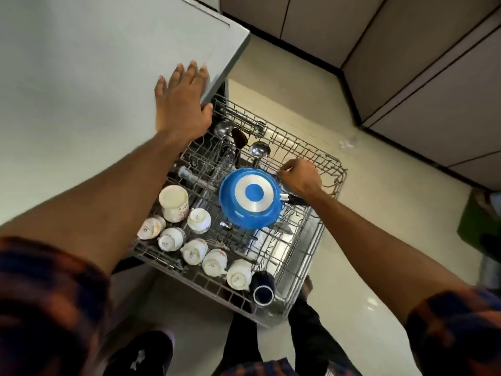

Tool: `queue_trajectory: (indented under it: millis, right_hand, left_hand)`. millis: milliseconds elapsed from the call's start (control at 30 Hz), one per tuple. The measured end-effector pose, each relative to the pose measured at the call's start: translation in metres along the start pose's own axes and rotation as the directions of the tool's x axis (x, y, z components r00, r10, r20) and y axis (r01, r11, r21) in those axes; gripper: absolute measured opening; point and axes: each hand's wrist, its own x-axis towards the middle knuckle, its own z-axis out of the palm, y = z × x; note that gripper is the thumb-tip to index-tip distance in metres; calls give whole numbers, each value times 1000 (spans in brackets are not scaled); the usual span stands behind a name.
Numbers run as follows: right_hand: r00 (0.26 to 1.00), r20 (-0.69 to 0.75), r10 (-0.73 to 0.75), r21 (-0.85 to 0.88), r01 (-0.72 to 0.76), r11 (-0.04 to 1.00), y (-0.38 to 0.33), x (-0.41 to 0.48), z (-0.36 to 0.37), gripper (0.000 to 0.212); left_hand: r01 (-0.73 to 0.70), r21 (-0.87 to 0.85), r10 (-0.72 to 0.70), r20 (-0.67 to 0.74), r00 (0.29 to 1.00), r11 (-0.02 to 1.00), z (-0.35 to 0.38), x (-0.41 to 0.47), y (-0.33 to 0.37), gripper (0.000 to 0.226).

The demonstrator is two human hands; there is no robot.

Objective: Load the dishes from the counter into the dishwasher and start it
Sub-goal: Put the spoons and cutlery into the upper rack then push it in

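Note:
The dishwasher rack is pulled out over the floor. A blue pan lies upside down in it, its black handle pointing right. My right hand hovers curled just above the handle's base, fingertips pinched together near the pan's rim; what they pinch is too small to tell. My left hand rests flat with straight fingers on the corner of the white counter. Several white cups stand upside down along the rack's near edge, with a tall white mug and a dark cup.
Two metal ladles and a dark spoon stand in the rack's far part. Beige floor surrounds the rack. Cabinet fronts run along the far right. My legs and shoes are below the rack.

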Motion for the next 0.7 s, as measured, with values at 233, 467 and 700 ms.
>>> queue_trajectory:
  millis: [233, 467, 700]
  right_hand:
    - [999, -21, -42, 12, 42, 999, -13, -77, -3, 29]
    - [963, -11, -269, 25, 269, 963, -63, -154, -8, 21]
    - [873, 110, -475, 124, 462, 878, -116, -250, 16, 22]
  left_hand:
    - [65, -618, -232, -194, 953, 784, -15, -69, -7, 25]
    - [95, -577, -304, -278, 911, 812, -31, -253, -48, 19]
    - [452, -439, -569, -182, 802, 776, -45, -469, -72, 13]
